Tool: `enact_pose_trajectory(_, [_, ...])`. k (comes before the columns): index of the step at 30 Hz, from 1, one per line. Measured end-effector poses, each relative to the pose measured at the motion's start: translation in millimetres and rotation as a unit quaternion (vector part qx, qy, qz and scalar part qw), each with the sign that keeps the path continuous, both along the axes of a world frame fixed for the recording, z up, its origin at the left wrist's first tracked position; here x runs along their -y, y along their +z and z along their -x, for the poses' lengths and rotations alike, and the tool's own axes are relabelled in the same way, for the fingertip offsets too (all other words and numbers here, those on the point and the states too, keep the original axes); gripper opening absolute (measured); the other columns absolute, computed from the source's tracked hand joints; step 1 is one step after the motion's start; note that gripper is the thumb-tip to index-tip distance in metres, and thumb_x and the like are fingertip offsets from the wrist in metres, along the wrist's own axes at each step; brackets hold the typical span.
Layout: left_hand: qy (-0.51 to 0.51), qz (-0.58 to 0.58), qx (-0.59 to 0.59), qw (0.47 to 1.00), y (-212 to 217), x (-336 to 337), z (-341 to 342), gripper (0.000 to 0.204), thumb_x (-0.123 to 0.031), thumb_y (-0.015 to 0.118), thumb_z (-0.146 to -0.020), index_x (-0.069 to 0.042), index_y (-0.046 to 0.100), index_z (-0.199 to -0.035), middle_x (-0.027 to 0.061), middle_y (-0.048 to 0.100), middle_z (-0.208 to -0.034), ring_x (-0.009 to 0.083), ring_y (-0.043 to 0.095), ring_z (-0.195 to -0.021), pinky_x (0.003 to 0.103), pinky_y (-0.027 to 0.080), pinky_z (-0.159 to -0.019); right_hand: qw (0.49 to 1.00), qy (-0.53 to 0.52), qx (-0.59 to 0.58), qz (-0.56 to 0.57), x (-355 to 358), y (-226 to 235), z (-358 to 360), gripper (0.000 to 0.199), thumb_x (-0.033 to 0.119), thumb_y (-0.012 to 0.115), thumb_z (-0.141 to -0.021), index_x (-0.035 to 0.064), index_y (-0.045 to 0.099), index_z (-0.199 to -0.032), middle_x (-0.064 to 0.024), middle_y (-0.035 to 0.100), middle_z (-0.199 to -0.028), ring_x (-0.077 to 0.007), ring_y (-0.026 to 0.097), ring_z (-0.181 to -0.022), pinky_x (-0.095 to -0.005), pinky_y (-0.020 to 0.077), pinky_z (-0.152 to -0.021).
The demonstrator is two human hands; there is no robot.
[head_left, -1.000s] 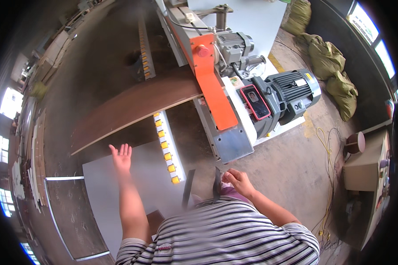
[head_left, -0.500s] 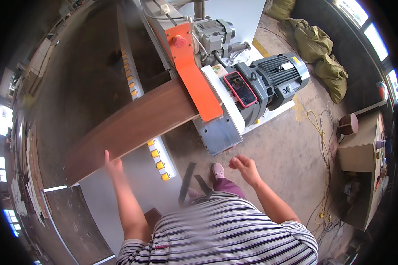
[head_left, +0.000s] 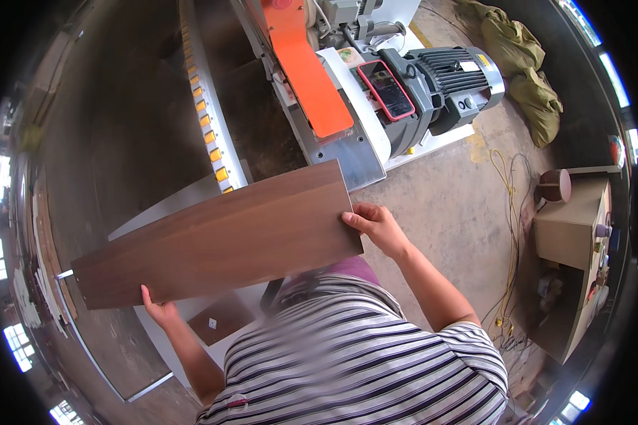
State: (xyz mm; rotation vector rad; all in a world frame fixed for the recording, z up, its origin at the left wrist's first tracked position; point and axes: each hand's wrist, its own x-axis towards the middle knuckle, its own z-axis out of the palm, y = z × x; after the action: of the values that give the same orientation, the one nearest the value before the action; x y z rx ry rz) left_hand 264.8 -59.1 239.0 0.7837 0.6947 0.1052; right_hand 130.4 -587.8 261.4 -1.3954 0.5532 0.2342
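Observation:
Across in front of me I hold a long brown wood-grain board (head_left: 227,230), face up and slightly tilted. My right hand (head_left: 377,225) is closed on its right end, with the thumb on top and most of the fingers bent round the edge. On the near long edge, toward the left end, my left hand (head_left: 159,309) grips with its thumb up over the face; its other fingers are mostly hidden beneath. Just beyond the board's right end is a machine with an orange guard (head_left: 312,81) and a grey metal plate (head_left: 368,159).
A row of yellow rollers (head_left: 215,154) on a white rail runs away to the far left. A smartphone (head_left: 386,90) in a pink case lies by a grey motor (head_left: 461,81). Sacks (head_left: 535,99), a yellow cable (head_left: 512,248) and a box-like cabinet (head_left: 563,234) are at right.
The board has come away from beneath the orange guard toward me. My right hand, empty before, now holds its right end; my left hand has moved left and down along the near edge.

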Motion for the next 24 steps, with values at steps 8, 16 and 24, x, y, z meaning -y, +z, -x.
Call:
enact_pose_trajectory(8, [-0.009,0.039,0.100,0.994,34.8,-31.8,8.7,0.032,-0.025,0.054,-0.088,-0.002,0.056,-0.110,0.0091,0.058,-0.111,0.0248,0.053,-0.102,0.041,0.042,-0.089,0.995,0.078,0.062,-0.019,-5.8,96.4,-6.0,0.030,0.028,0.060,-0.086,-0.0015,0.062,-0.087,-0.0004,0.057,-0.069,-0.0073,0.054,-0.064,-0.0225,0.0460,-0.060])
enact_pose_trajectory(16, [-0.040,0.054,0.182,0.981,47.0,-44.0,13.1,0.030,-0.024,0.055,-0.087,-0.002,0.058,-0.108,0.0102,0.059,-0.111,0.0257,0.054,-0.103,0.042,0.042,-0.091,0.993,0.063,0.097,-0.039,-8.1,106.1,-2.5,0.028,0.025,0.061,-0.085,-0.0023,0.060,-0.085,-0.0017,0.057,-0.068,-0.0074,0.054,-0.062,-0.0226,0.0465,-0.058])
enact_pose_trajectory(24, [0.117,-0.039,0.305,0.944,124.0,19.7,4.7,0.047,-0.040,0.053,-0.086,-0.002,0.053,-0.114,0.0123,0.056,-0.115,0.0282,0.051,-0.106,0.043,0.040,-0.092,0.971,0.053,0.209,0.102,-0.7,89.2,-8.1,0.023,0.019,0.062,-0.084,-0.0010,0.057,-0.093,-0.0021,0.061,-0.073,-0.0086,0.054,-0.064,-0.0236,0.0464,-0.062])
